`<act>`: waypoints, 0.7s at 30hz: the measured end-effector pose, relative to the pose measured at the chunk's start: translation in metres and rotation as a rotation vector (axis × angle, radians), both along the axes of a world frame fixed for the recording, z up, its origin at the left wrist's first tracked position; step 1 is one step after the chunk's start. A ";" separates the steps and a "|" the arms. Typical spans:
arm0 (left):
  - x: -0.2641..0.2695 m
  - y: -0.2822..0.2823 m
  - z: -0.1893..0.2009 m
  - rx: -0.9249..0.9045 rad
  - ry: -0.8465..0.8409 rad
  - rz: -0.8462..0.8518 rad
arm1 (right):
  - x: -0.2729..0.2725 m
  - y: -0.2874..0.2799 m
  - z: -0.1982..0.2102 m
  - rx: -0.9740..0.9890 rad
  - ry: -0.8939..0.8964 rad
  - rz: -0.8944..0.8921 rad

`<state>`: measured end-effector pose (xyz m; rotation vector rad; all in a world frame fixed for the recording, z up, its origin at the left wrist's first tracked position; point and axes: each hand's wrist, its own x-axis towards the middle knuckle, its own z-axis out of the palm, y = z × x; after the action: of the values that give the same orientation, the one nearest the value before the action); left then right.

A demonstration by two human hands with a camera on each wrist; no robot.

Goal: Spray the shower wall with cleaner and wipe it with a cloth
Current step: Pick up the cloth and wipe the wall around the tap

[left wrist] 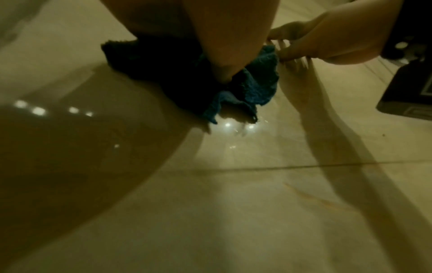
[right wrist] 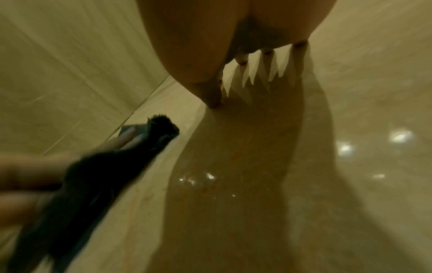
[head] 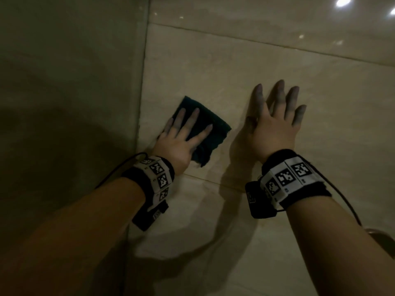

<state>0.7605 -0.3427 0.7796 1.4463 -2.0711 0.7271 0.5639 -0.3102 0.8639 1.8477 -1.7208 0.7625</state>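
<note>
A dark teal cloth (head: 211,129) lies flat against the glossy beige tiled shower wall (head: 277,67), close to the corner seam. My left hand (head: 181,135) presses it to the wall with straight, spread fingers. In the left wrist view the cloth (left wrist: 252,86) bunches under my palm, its lower edge hanging loose. My right hand (head: 275,116) rests flat on the bare tile to the right of the cloth, fingers spread, holding nothing. The right wrist view shows its fingertips (right wrist: 266,53) touching the wall, and the cloth (right wrist: 93,175) at lower left. No spray bottle is in view.
A second wall (head: 64,82) meets the tiled one at the corner seam (head: 143,82) just left of the cloth. A grout line (head: 213,181) runs below both hands. A curved brownish edge (head: 382,236) shows at the lower right.
</note>
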 end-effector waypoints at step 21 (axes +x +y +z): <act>-0.029 0.017 0.006 0.141 -0.031 0.082 | -0.008 0.000 -0.008 -0.027 0.032 0.018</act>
<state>0.7315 -0.3261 0.7859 1.6141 -2.1347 0.6503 0.5558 -0.3103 0.8558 1.8501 -1.6680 0.7561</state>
